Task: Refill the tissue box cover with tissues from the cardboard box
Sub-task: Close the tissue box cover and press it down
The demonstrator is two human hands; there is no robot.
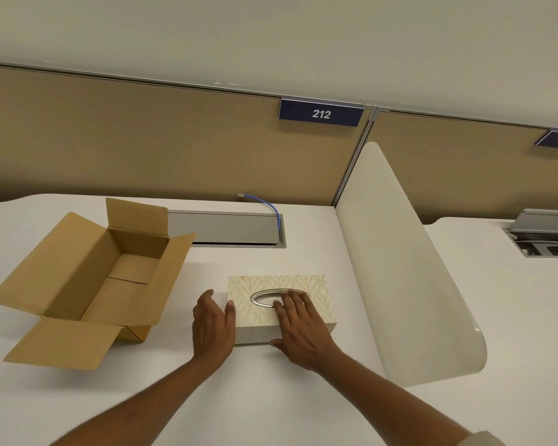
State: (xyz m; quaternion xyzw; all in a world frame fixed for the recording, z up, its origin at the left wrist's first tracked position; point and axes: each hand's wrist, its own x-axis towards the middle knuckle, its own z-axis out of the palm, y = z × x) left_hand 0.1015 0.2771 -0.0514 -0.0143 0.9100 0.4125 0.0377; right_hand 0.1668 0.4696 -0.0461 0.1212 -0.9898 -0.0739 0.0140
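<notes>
Your right hand [298, 329] lies flat and open on the tissue box cover [281, 304], mid-desk; your left hand [211, 323] is open against its left end. The cardboard box [91, 281], far left, looks empty, so refilling seems nearly done.

Soft even light, perhaps overhead, edges warped

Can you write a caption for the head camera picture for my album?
Both hands, left and right, rest on the tissue box cover beside an open cardboard box.
</notes>
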